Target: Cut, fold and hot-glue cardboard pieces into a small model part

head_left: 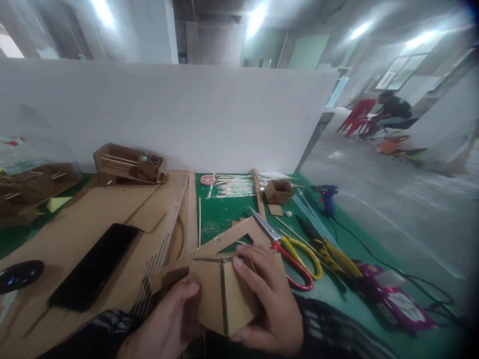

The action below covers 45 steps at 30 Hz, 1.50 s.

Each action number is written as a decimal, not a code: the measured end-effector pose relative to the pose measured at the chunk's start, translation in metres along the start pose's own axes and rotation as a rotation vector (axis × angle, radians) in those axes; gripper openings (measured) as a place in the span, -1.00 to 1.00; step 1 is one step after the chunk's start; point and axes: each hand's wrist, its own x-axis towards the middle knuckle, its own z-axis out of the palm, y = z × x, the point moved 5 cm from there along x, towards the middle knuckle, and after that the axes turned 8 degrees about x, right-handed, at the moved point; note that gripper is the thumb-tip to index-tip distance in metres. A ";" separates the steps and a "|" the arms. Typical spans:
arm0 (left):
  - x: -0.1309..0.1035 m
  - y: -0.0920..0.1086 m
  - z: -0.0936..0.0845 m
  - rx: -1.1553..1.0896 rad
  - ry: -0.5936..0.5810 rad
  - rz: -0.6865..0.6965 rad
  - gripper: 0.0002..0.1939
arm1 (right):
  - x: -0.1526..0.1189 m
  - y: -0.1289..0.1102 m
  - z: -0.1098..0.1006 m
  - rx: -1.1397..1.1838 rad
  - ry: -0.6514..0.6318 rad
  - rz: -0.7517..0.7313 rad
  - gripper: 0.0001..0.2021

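Observation:
Low in the head view, a small cardboard box (207,299) is held between my two hands, a dark seam running down the corner that faces me. My left hand (168,309) grips its left side, thumb on the front panel. Curled over the top and right side is my right hand (275,294), with its thumb low on the panel. Scissors (286,252) with red and yellow handles lie just beyond my right hand. Behind the box rests a cut cardboard frame (228,235). The far sides of the box are hidden.
A black phone (93,267) lies on cardboard sheets (93,207) to the left. Pliers (337,259), a purple device (392,299) and a blue glue gun (328,198) occupy the right side. Thin sticks (235,184) and an open cardboard box (279,192) stand farther back, before a white partition (194,114).

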 end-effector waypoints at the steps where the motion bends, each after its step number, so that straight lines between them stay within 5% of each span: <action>1: 0.000 0.001 -0.001 0.015 0.006 0.021 -0.49 | 0.000 0.000 -0.001 -0.003 0.009 -0.005 -0.17; 13: 0.002 -0.001 -0.002 0.210 0.059 0.071 -0.50 | -0.003 -0.005 -0.016 -0.129 0.104 -0.024 -0.01; 25: 0.004 -0.007 0.006 0.278 0.059 0.035 -0.58 | -0.001 -0.004 -0.019 -0.125 0.079 -0.083 -0.08; 45: -0.004 -0.024 0.023 0.065 -0.119 -0.008 -0.47 | 0.003 0.002 -0.017 0.274 -0.026 -0.211 -0.09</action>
